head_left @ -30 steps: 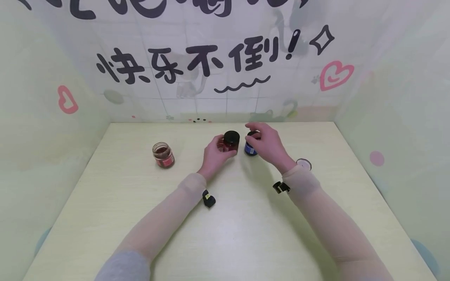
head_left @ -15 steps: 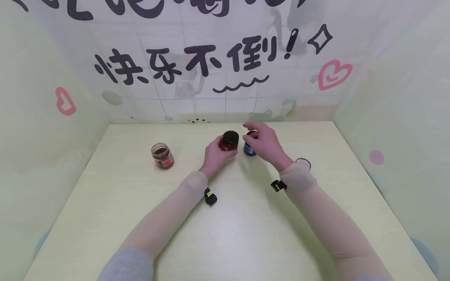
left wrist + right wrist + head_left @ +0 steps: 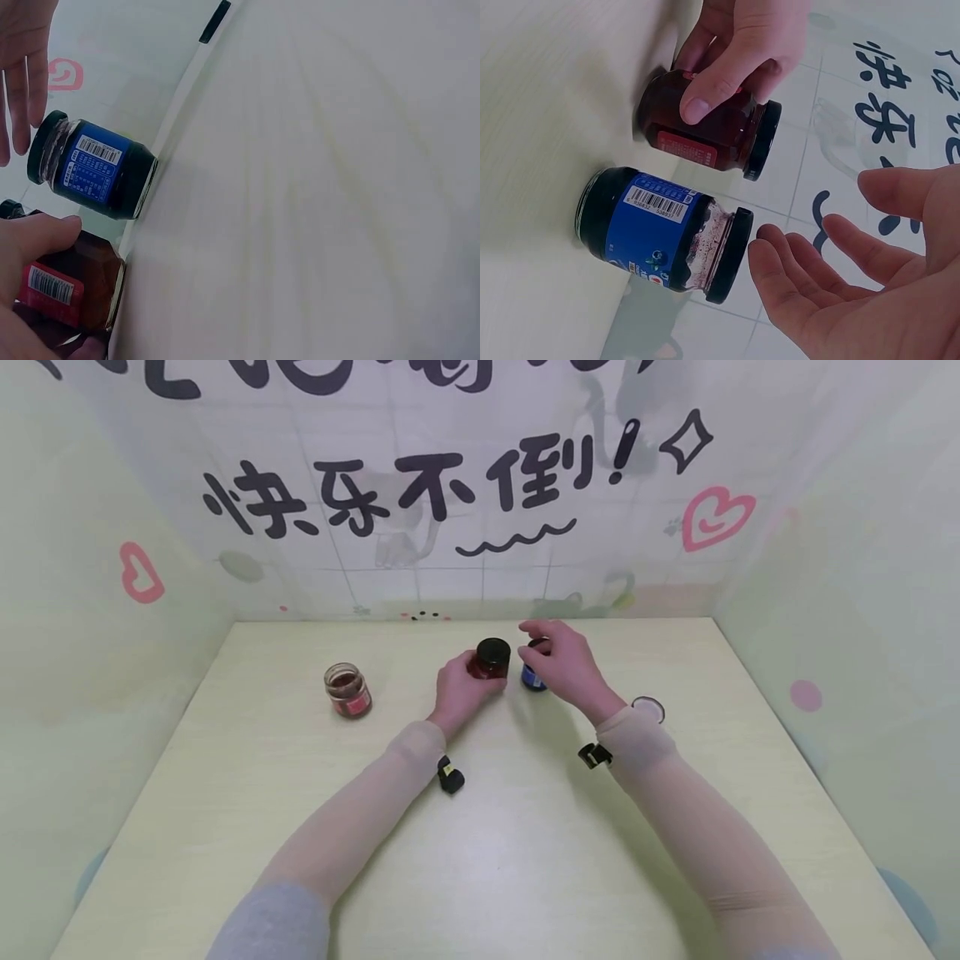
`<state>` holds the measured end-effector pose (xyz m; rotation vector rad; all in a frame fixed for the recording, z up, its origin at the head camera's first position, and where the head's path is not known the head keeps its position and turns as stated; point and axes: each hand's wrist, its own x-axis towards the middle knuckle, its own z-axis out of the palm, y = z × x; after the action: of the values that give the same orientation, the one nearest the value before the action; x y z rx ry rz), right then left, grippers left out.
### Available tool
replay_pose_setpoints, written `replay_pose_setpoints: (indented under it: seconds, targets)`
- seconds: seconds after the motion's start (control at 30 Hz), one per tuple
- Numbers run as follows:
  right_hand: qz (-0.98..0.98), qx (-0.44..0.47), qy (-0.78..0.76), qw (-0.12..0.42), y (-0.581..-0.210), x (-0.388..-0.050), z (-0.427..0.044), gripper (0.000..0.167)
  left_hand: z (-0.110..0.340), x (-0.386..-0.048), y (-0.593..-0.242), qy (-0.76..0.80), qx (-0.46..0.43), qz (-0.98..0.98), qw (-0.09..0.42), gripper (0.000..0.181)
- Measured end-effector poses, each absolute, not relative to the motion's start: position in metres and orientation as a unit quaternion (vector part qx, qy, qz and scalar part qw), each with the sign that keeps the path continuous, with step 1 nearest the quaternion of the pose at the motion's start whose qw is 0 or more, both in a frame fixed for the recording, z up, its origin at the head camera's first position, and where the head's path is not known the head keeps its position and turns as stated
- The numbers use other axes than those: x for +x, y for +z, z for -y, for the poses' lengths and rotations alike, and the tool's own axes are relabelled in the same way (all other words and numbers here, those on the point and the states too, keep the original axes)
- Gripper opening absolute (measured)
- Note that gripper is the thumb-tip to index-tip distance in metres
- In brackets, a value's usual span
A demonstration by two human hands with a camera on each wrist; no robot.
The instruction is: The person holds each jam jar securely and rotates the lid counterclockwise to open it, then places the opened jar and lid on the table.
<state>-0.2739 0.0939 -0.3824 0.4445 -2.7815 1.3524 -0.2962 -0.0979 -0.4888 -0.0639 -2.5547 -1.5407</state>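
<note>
Pale wood-grain tabletop (image 3: 495,860), walled left, right and far by printed panels (image 3: 112,693). Nearest, at right: a white-faced disc (image 3: 649,707), part-hidden by my sleeve (image 3: 637,739); possibly the missing cap of the lidless red-labelled jar (image 3: 348,692), which stands at left, well apart from the other two. Far middle: my left hand (image 3: 462,693) is wrapped round a capped dark-red jar (image 3: 724,141), below its black lid (image 3: 763,141), presumably to steady it and leave the top clear. Red label (image 3: 686,150); print too small to read. Just right of it, upright and capped: the blueberry jar (image 3: 660,232). My right hand (image 3: 566,662) hovers beside its cap, fingers spread, gripping nothing; contact not confirmed. Blue label shows a blueberry picture (image 3: 657,259) and a barcode (image 3: 656,202), roughly 6 936832…; brand illegible. Farthest: black characters (image 3: 437,497) read 快乐不倒!; upper row cut off.
</note>
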Motion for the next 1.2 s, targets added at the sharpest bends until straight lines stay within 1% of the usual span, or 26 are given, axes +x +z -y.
replay_pose_setpoints:
  seconds: [0.3,0.57,1.2]
  targets:
    - [0.895,0.142,0.423,0.007,-0.381,-0.275,-0.092,0.042,0.102,-0.29,-0.485,-0.511,-0.02,0.856,0.076,0.054]
    - [0.898,0.149,0.415,0.007,-0.381,-0.274,-0.088,0.043,0.105,-0.283,-0.479,-0.497,-0.017,0.863,0.087,0.068]
    - [0.902,0.167,0.399,0.005,-0.378,-0.268,-0.082,0.045,0.11,-0.266,-0.465,-0.484,-0.023,0.87,0.093,0.066]
